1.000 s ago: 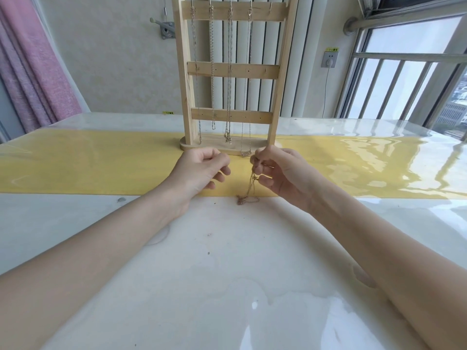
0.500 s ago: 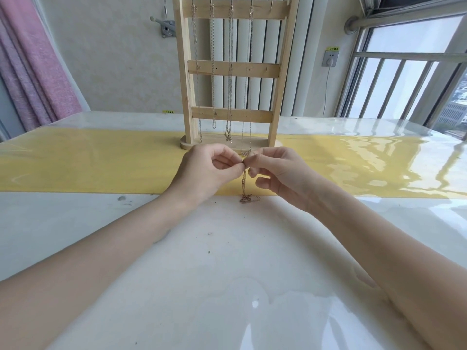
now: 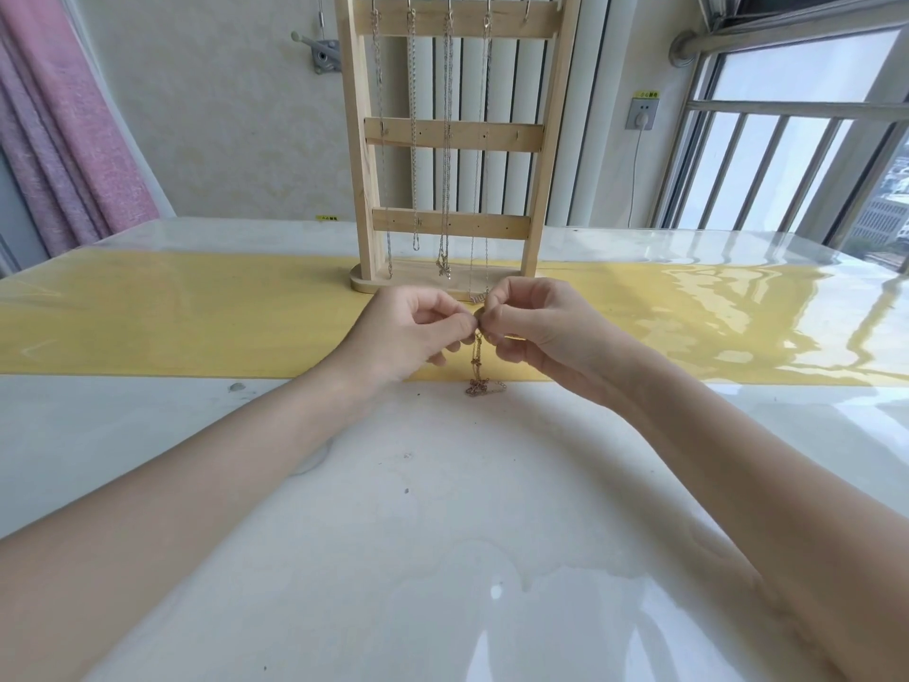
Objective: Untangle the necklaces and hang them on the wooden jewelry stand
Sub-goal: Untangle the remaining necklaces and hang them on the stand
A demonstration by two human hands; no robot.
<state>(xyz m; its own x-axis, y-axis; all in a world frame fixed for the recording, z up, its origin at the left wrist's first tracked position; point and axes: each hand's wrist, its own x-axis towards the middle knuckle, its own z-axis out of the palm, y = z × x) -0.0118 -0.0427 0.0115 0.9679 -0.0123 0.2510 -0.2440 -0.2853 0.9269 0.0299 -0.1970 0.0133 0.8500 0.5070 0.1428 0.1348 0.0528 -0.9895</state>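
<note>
Both the left hand point(image 3: 408, 332) and right hand point(image 3: 533, 327) pinch the top of a thin gold chain necklace point(image 3: 478, 366), which hangs straight down to the glossy white table point(image 3: 442, 534), just before the tall wooden slatted jewelry stand point(image 3: 450, 135)

A glossy white table point(image 3: 442, 534) bears a yellow runner point(image 3: 172, 317) and wooden jewelry stand point(image 3: 366, 140).
</note>
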